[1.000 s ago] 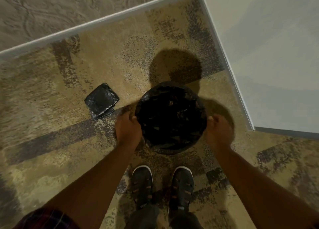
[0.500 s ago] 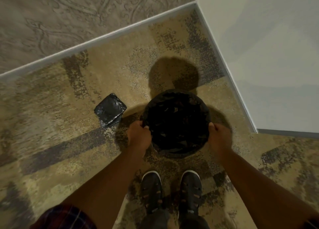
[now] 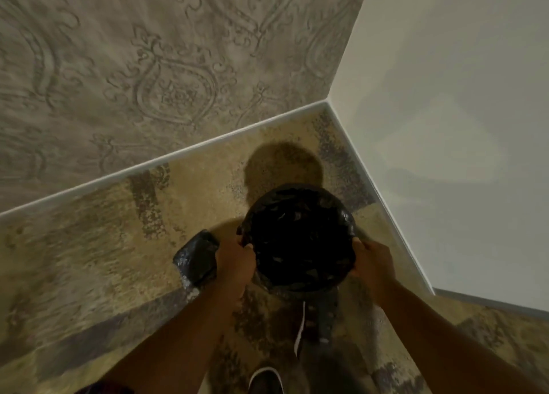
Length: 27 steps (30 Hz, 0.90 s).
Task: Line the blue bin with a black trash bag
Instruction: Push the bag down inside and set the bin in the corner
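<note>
While the left hand (image 3: 234, 263) and right hand (image 3: 371, 263) each pinch the black trash bag (image 3: 300, 239) at its rim, the bin itself is hidden. Next, I think, they must tug the edge down snug.

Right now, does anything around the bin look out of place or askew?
One thing: a folded black bag bundle lies loose on the carpet just behind the left hand. The black trash bag covers the bin's mouth, gripped on both sides; the right hand holds the opposite edge.

Bare forearms; a dark, possibly plaid sleeve (image 3: 104, 389) at left; white-rimmed dark shoe (image 3: 266, 381) below.
</note>
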Tool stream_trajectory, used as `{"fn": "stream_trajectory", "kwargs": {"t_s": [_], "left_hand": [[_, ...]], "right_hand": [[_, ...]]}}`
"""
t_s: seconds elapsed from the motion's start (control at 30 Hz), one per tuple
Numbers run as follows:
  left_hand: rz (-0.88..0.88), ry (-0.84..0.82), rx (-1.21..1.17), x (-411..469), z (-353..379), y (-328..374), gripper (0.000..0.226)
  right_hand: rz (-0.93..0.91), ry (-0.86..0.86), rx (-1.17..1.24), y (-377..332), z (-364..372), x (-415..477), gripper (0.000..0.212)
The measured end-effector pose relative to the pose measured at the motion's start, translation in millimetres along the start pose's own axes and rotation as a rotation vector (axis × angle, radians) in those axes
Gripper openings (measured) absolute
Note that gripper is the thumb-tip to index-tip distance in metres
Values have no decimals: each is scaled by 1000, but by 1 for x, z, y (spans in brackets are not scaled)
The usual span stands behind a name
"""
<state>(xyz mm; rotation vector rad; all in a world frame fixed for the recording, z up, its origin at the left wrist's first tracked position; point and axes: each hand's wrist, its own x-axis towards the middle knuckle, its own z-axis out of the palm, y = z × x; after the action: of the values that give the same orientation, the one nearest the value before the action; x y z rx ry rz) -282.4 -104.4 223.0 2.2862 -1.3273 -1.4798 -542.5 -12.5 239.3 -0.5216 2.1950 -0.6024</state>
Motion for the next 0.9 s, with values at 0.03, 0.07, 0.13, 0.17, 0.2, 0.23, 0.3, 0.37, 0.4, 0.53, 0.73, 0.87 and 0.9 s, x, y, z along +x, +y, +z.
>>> {"fn": "stream_trajectory", "kwargs": {"t_s": [0.03, 0.07, 0.13, 0.17, 0.2, 0.23, 0.3, 0.37, 0.4, 0.53, 0.73, 0.87, 0.9], "left_hand": [[19, 4, -5, 6, -1, 9, 8], [39, 11, -9, 14, 0, 19, 11], [43, 39, -27, 33, 1, 40, 17], [40, 67, -41, 43, 3, 51, 18], [43, 96, -34, 53, 6, 61, 18], [58, 114, 12, 62, 8, 71, 20], [65, 127, 88, 76, 11, 86, 29], [43, 132, 64, 91, 18, 109, 25], [31, 124, 39, 96, 20, 117, 19], [28, 111, -75, 132, 34, 152, 22], [53, 102, -102, 178, 49, 186, 17], [-23, 58, -253, 210, 62, 204, 14], [-38, 53, -272, 216, 64, 208, 18]], "right_hand": [[-6, 3, 2, -8, 0, 8, 37], [-8, 4, -2, -16, 0, 18, 36], [-27, -6, -1, -31, 1, 40, 40], [-46, -8, -1, -39, 2, 52, 44], [-60, -12, -8, -46, 2, 65, 49], [-75, -12, -13, -52, 2, 78, 53], [-102, -19, -13, -64, 1, 97, 56], [-106, -10, 20, -79, -4, 122, 57], [-109, -8, 26, -86, -6, 130, 58], [-107, 9, 52, -110, -10, 173, 59], [-52, 61, 184, -129, -2, 227, 58], [-73, 69, 141, -140, 8, 259, 60], [-75, 72, 135, -142, 11, 265, 60]]}}
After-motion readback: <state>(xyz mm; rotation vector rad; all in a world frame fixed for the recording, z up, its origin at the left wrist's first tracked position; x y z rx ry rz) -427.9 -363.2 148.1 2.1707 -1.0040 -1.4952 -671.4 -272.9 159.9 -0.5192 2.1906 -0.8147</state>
